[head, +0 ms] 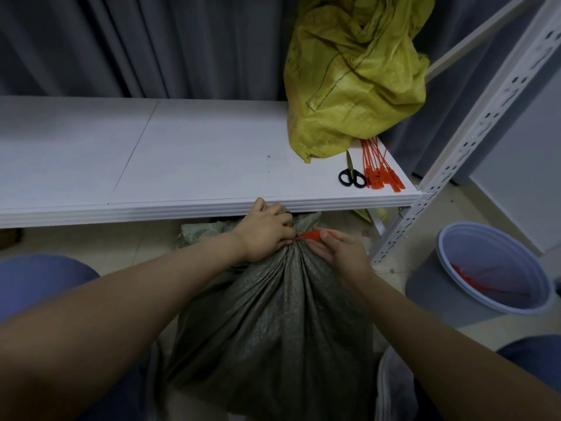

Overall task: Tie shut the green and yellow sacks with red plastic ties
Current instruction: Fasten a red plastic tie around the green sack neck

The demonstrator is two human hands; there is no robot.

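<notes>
Just under the white shelf (197,165), left hand (264,232) grips green sack (273,314), right hand (340,250) pinches red tie (312,234).

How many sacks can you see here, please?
2. The green sack stands on the floor, its neck gripped by the left hand while the right hand pinches a red tie; the yellow sack sits on the white shelf. Others may hide beneath.

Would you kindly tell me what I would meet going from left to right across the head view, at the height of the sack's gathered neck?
left hand gripping the green sack neck → red tie → right hand pinching it → white shelf post → grey bin
</notes>
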